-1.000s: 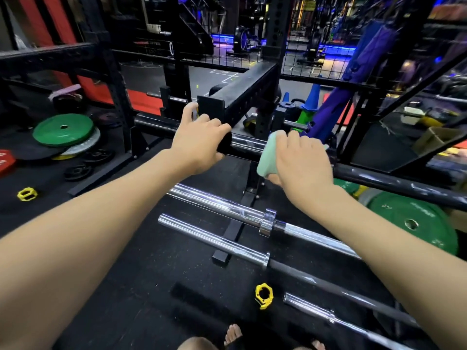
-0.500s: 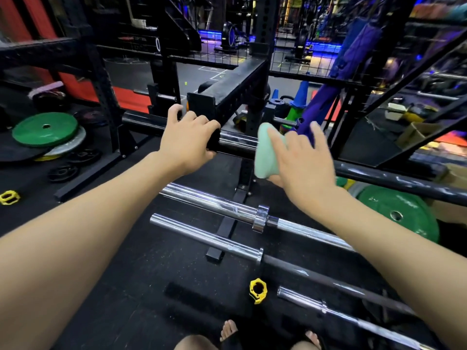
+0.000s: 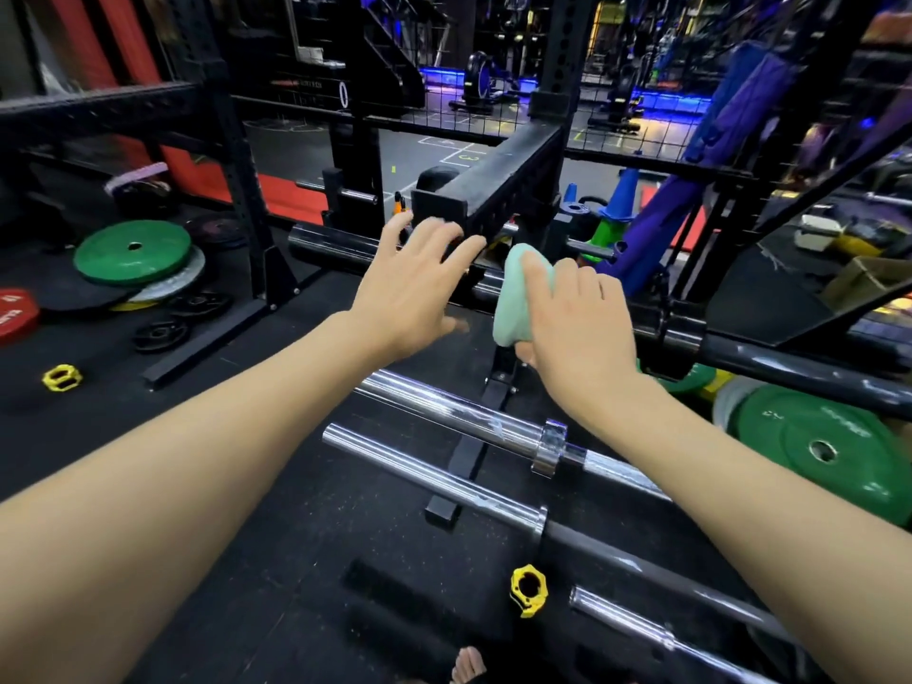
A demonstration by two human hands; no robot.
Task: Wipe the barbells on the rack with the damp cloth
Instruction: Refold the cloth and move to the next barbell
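Observation:
A dark barbell (image 3: 770, 360) lies across the top of the black rack (image 3: 498, 190). My right hand (image 3: 577, 323) holds a folded pale green cloth (image 3: 513, 298) wrapped over this bar just right of the rack arm. My left hand (image 3: 419, 283) hovers with spread, slightly blurred fingers over the bar's thick sleeve (image 3: 325, 241), not gripping it. Lower down, a chrome barbell (image 3: 444, 412) and another barbell (image 3: 434, 478) with a dark shaft rest on the rack. A third bar (image 3: 641, 622) shows at the bottom right.
Green weight plates lie on the floor at left (image 3: 131, 251) and right (image 3: 819, 444). A red plate (image 3: 15, 313), small black plates (image 3: 160, 333) and yellow collars (image 3: 61, 377) (image 3: 528, 589) sit on the black mat. Black uprights (image 3: 247, 190) and cones (image 3: 622, 195) stand behind. My bare toes (image 3: 469, 666) show below.
My left hand has let go of the top bar's sleeve and opened its fingers. My right hand has slid the cloth a little along the bar.

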